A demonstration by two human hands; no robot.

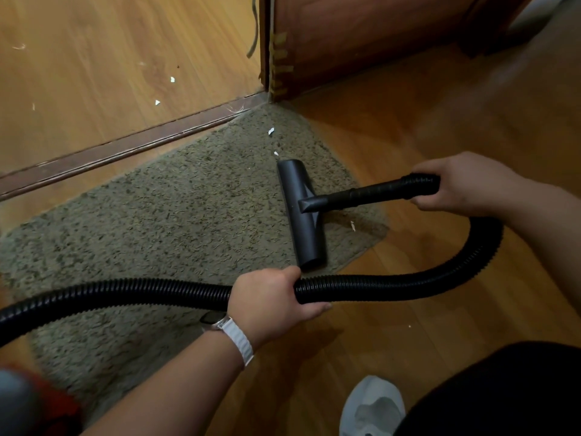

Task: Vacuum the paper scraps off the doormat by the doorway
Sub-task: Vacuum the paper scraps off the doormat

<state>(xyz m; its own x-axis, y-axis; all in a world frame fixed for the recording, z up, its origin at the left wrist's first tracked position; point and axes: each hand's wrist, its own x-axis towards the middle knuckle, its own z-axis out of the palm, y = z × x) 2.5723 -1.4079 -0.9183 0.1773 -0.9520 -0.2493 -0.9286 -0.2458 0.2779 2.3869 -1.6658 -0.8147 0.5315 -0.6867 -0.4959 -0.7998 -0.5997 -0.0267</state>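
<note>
A shaggy grey-green doormat [176,215] lies along the doorway threshold. A black vacuum nozzle [303,215] rests flat on the mat's right end. My right hand [462,184] is shut on the hose end behind the nozzle tube. My left hand [270,300], with a white watch strap on its wrist, is shut on the black ribbed hose [408,283], which loops across the front. White paper scraps lie on the mat: one [271,131] near the far corner, one [276,153] just beyond the nozzle, one [352,225] to the nozzle's right.
A dark wooden threshold strip [125,146] runs behind the mat. A brown door [361,36] stands open at the back right. More paper scraps [172,79] lie on the floor past the threshold. My white shoe [371,407] is at the bottom right; a red and grey object [28,401] at the bottom left.
</note>
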